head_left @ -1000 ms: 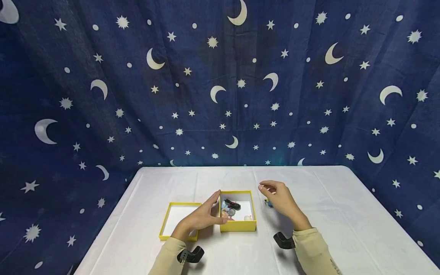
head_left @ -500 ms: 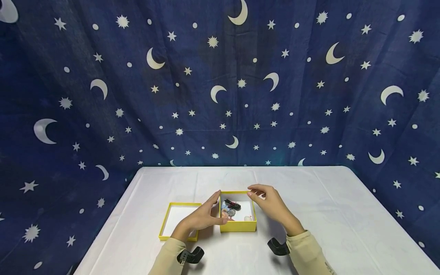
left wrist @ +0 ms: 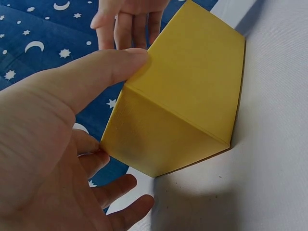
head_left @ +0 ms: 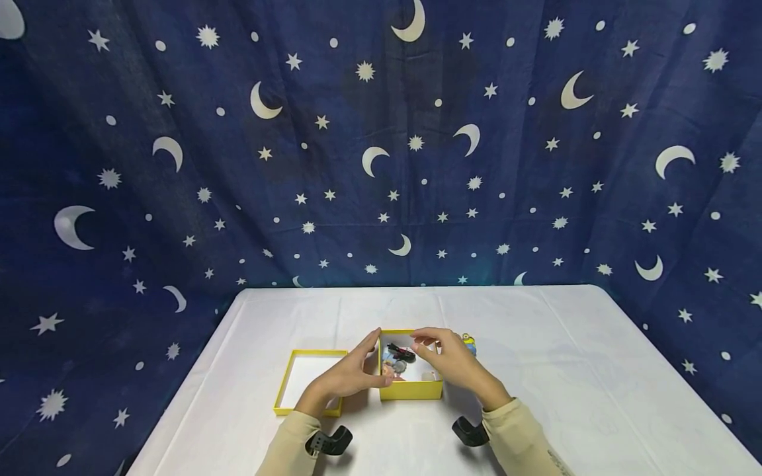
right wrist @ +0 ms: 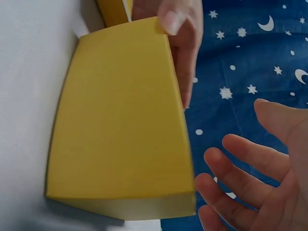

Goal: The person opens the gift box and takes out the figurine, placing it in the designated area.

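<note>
Left hand steadies the box; right hand, bare of any load, over its rim

Observed from the room: the left hand [head_left: 348, 377] has its thumb on the near corner of the yellow box [head_left: 411, 391] and its forefinger at the far corner, so it holds the box by the side next to it. The other fingers of that hand are spread loosely. The box sits on the tabletop [head_left: 548, 377] between the two hands, its mouth up.

Right hand [head_left: 450, 360]: fingers gently bent, thumb well apart from them, nothing seen in the grasp. Its fingertips are above the box's right side; whether any finger brushes the rim, I cannot tell.

Contents, toward the left hand's side: a dark cable [head_left: 403, 354] and a round clear piece [head_left: 399, 366]. A pale round piece [head_left: 428, 376] lies below the right hand. Just beyond the back of that hand, outside the box, stands a small toy figure [head_left: 469, 344], yellow and blue. The lid [head_left: 306, 377] lies inside up, to the left of the left hand and partly under its wrist.

Judgement: step in hand is a reach at the box's mouth, probably among the small pieces. The next move calls for a light fingertip pinch on one piece, the left hand keeping the box from sliding.
</note>
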Demonstrator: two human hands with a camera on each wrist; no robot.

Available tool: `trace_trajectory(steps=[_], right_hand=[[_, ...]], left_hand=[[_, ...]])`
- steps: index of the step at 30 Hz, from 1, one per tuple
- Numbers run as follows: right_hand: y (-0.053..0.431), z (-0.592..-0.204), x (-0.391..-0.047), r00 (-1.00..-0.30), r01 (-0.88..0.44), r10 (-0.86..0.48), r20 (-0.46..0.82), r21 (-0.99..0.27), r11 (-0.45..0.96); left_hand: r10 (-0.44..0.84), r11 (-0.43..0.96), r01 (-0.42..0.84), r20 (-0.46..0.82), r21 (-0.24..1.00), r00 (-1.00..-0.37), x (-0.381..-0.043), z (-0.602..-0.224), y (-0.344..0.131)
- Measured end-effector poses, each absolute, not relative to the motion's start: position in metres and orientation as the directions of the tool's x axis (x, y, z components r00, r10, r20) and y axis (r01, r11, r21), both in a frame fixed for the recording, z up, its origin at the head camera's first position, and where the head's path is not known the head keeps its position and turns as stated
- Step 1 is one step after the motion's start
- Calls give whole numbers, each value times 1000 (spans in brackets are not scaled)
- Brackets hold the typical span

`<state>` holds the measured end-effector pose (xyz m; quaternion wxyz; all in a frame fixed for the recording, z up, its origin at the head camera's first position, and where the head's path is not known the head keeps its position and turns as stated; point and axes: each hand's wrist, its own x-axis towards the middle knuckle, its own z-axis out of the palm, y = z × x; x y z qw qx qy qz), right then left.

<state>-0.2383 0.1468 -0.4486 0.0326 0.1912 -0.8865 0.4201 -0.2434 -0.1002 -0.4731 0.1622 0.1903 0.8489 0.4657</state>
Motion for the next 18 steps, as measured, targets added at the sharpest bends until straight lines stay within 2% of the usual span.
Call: trace_trajectory(steps=[9,18], right_hand=[[132,-459,-242,-939,-322,-307,154,-704,633],[127,-461,-255,-873,-467,-448,195,-601,649]], left_hand=[[489,494,178,-103,851,-866,-243,-477,-101],[492,478,179,-94,860,-866,-246,-475,-103]])
